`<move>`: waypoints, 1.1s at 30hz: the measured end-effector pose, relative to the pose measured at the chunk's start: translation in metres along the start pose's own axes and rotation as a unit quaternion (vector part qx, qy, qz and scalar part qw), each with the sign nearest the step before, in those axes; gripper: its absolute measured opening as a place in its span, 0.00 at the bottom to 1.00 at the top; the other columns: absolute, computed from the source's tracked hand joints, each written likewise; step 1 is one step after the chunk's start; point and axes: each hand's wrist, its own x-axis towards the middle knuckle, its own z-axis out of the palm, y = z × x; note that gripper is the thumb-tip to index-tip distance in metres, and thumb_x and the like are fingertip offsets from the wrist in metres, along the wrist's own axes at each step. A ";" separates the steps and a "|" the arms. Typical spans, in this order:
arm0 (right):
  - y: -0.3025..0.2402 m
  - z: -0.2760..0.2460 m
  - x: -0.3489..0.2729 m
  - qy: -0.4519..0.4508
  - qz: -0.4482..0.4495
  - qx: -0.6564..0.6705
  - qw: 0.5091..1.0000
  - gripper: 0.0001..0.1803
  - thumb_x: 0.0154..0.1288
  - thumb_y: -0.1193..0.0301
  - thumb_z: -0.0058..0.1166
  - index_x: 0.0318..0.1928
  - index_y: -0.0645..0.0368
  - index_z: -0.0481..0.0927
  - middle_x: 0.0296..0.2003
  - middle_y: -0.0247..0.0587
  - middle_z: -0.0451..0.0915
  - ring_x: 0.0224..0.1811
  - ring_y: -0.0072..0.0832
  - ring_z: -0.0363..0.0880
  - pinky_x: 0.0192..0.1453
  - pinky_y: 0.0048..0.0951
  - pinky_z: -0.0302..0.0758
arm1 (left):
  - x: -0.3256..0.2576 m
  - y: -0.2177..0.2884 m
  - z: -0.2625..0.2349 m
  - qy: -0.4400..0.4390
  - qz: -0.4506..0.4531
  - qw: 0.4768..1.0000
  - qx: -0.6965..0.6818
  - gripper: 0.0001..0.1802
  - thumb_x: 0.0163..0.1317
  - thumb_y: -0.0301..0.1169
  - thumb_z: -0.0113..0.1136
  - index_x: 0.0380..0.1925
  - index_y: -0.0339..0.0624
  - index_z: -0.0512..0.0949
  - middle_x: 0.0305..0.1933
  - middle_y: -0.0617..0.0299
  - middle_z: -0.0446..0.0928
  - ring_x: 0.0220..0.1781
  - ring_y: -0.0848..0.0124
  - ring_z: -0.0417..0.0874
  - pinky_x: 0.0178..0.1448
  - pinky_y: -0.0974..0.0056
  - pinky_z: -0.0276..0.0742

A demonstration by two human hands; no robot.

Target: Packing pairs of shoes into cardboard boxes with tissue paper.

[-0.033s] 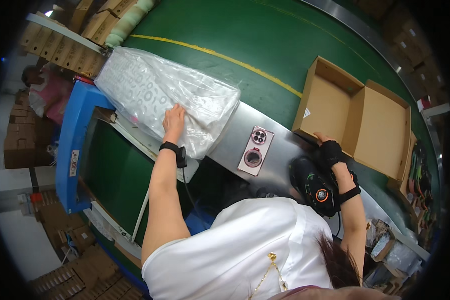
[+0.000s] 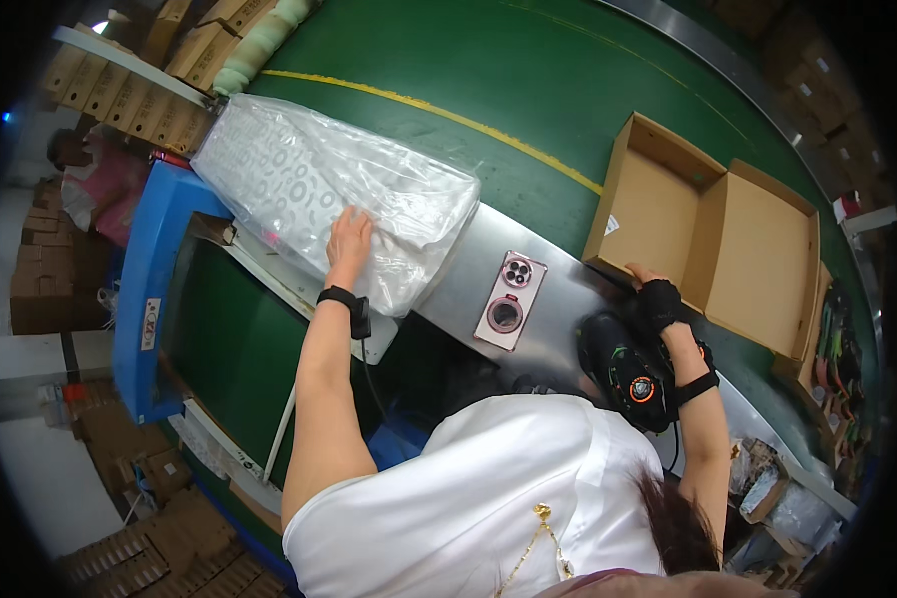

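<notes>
My left hand (image 2: 349,242) lies on a clear plastic bag (image 2: 419,214) of pale, ring-patterned sheets, its fingers stretched out over the wrinkled film. At the near left corner of an open brown cardboard box (image 2: 658,179), my right hand (image 2: 654,289) has its fingers on the rim; a black wrap covers most of that hand. Under my right forearm sits a black shoe (image 2: 633,384) with green marks and an orange ring badge; the forearm partly hides what is behind it. Between my hands, a pinkish phone (image 2: 510,301) rests camera side up on the metal surface (image 2: 558,274).
A green belt (image 2: 419,60) with a yellow line runs beyond the bag and box. To the left stands a blue machine frame (image 2: 140,309). Brown cartons (image 2: 120,95) line the far left, where a person in pink (image 2: 100,189) is present. Loose packing scraps (image 2: 792,508) lie at lower right.
My left hand has shifted very slightly to the right on the bag. Otherwise both hands, the box, the shoe and the phone look the same.
</notes>
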 end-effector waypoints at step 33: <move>-0.064 -0.084 0.006 0.242 -0.023 0.674 0.698 0.29 0.54 0.72 0.53 0.55 0.63 0.56 0.38 0.43 0.75 0.29 0.20 0.72 0.31 0.21 0.70 | -0.010 0.413 -0.150 -0.090 0.293 0.728 -0.613 0.19 0.56 0.34 0.55 0.43 0.33 0.67 0.29 0.58 0.74 0.29 0.74 0.76 0.28 0.73 0.71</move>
